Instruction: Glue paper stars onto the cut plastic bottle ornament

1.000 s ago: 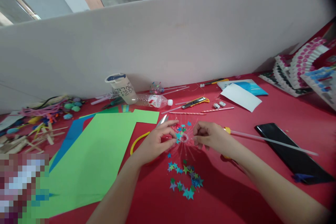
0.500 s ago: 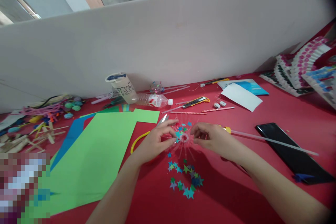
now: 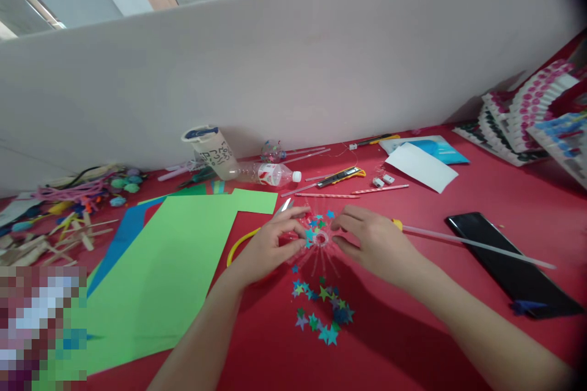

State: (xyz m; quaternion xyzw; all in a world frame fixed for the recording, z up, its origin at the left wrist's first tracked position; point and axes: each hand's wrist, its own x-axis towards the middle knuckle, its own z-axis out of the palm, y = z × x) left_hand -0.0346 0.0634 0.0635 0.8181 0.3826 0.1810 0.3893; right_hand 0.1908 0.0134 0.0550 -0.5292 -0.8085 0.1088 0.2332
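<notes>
A clear plastic bottle top point(image 3: 321, 239), cut into thin strips that spread out like rays, lies between my hands with small star stickers on some strips. My left hand point(image 3: 275, 238) is at its left side, thumb and fingertips closed on its strips beside a blue star point(image 3: 309, 236). At the right side, my right hand point(image 3: 371, 233) hovers by the strips with thumb and fingers apart, holding nothing I can see. Loose blue, green and purple stars point(image 3: 328, 335) are scattered on the red table just below. Scissors with a yellow handle point(image 3: 236, 247) lie partly under my left hand.
Green paper point(image 3: 169, 269) covers the left side. Behind are a paper cup point(image 3: 213, 153), a plastic bottle point(image 3: 270, 175), a box cutter point(image 3: 342, 177) and striped straws point(image 3: 380, 189). To the right, a glue stick point(image 3: 477, 247) lies across a black phone point(image 3: 504, 263). A white partition point(image 3: 293, 73) stands behind.
The fingers of my right hand have opened and shifted slightly left, nearer the strips. My left hand stays at the cut bottle top. The view has tilted a little.
</notes>
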